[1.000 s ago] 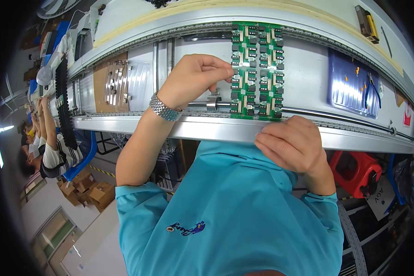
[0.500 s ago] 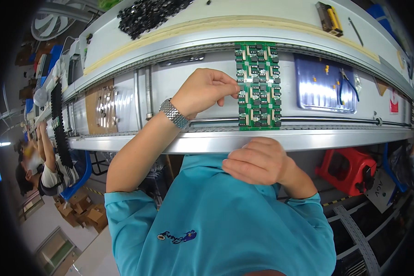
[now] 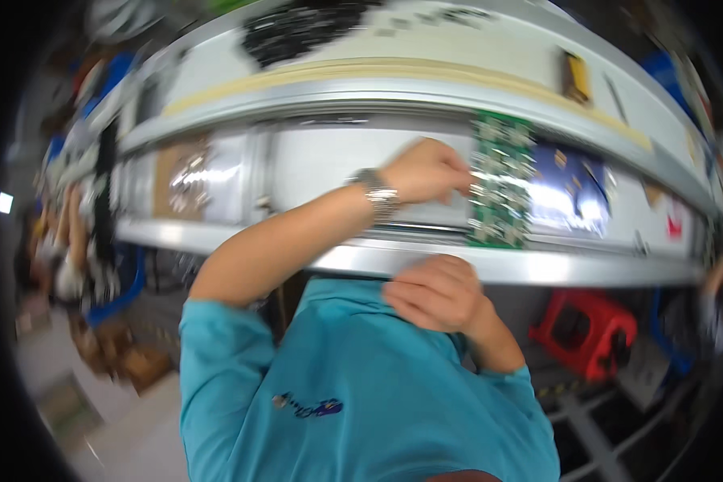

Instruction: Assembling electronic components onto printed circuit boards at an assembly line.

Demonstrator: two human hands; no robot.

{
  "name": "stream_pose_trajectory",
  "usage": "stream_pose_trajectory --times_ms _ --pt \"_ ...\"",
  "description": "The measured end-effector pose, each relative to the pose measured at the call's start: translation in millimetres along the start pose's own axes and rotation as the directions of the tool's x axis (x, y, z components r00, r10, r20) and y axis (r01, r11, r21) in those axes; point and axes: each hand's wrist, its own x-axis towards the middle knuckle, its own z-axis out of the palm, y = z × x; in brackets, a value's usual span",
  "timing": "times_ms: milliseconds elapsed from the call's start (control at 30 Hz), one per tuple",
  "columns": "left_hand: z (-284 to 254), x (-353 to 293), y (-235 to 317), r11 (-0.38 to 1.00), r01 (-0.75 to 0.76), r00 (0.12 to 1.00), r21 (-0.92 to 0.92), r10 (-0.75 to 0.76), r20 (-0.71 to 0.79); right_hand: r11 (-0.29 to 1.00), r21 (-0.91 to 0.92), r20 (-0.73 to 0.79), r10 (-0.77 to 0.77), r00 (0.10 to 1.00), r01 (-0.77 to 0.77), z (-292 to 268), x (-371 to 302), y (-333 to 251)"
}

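A long green circuit board panel (image 3: 502, 189) with many small dark and pale parts spans the two metal rails, right of the middle. My left hand (image 3: 427, 173) reaches over the near rail, wearing a metal-band watch (image 3: 375, 195). Its thumb and fingers are pinched together at the panel's left edge; motion blur hides the exact grip. Below the near rail (image 3: 426, 259), in front of my shirt, my right hand (image 3: 434, 293) is closed with curled fingers. Whatever lies inside those fingers, if anything, is hidden.
Beyond the far rail lies a heap of small black parts (image 3: 297, 34), with a yellow-and-black box (image 3: 574, 76) farther right. A blue tray (image 3: 566, 193) adjoins the panel's right side. Clear bags (image 3: 193, 181) lie left. Under the bench stands a red stool (image 3: 586, 331).
The panel has slid right along the rails, close against the blue tray, and my left hand has moved with it. The whole view has shifted and blurred. My right hand stays curled.
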Motion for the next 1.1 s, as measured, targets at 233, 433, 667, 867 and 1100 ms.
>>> stream_pose_trajectory --times_ms 233,433,667,867,1100 --pt "-93.7 -68.6 -6.2 0.945 -0.322 0.946 -0.056 0.319 -0.052 0.981 -0.158 -0.008 0.114 0.993 -0.114 -1.3 -5.7 -13.8" --pt "-348.3 -263.4 -96.8 0.958 -0.275 0.278 0.078 0.157 -0.948 0.972 -0.225 0.107 0.094 0.990 -0.068 0.7 -5.1 -17.5" --pt "-496.7 -361.2 -161.0 0.899 -0.418 0.033 -0.130 -0.128 -0.991 0.938 -0.332 0.138 0.157 0.978 -0.104 5.3 -11.6 -5.1" --pt "-548.2 -373.4 -192.3 0.863 -0.443 0.110 -0.242 -0.216 -0.970 0.905 -0.402 0.109 0.198 0.974 -0.139 12.1 -7.0 -6.7" --pt "-584.8 -377.4 -213.4 0.815 -0.455 0.147 -0.359 -0.329 -0.933 0.883 -0.447 0.064 0.191 0.979 -0.143 18.1 -6.9 -3.5"
